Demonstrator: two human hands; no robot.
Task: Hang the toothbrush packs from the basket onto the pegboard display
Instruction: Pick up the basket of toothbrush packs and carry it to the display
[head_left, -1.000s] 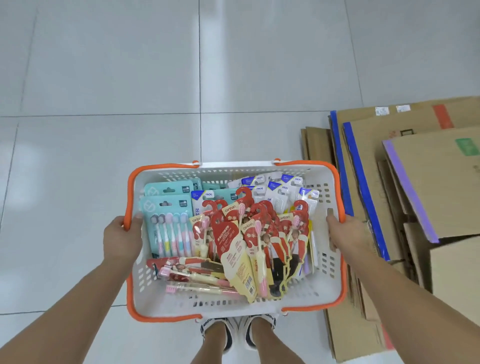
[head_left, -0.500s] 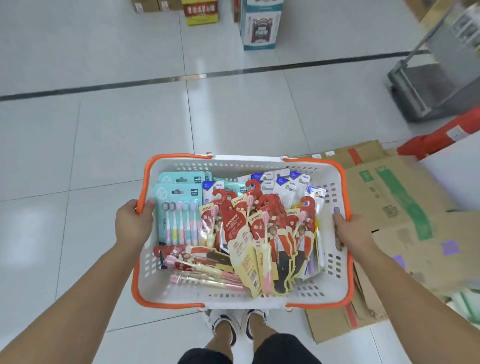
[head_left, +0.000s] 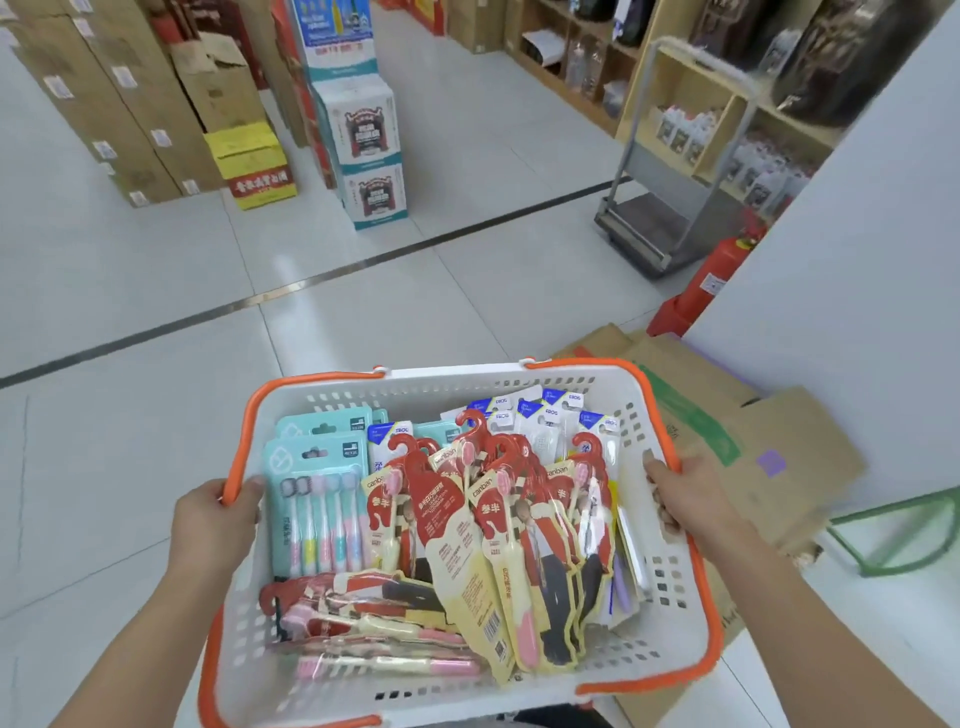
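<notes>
A white basket with an orange rim (head_left: 457, 382) is carried in front of me at waist height. My left hand (head_left: 215, 522) grips its left rim, and my right hand (head_left: 685, 496) grips the right rim. Inside lie several toothbrush packs: teal multi-packs (head_left: 317, 499) at the left, red and cream hook-topped packs (head_left: 467, 525) across the middle, blue and white packs (head_left: 545, 415) at the back. No pegboard display is in view.
Flattened cardboard (head_left: 737, 452) lies on the floor to the right, beside a white wall (head_left: 857, 312). A red fire extinguisher (head_left: 711, 280) and a grey platform trolley (head_left: 670, 208) stand ahead right. Stacked boxes (head_left: 363, 135) and cartons (head_left: 156, 93) line the far aisle.
The view has lifted from the floor to the aisle ahead, bringing boxes, shelves and the trolley into sight. Both hands keep the same grip on the basket.
</notes>
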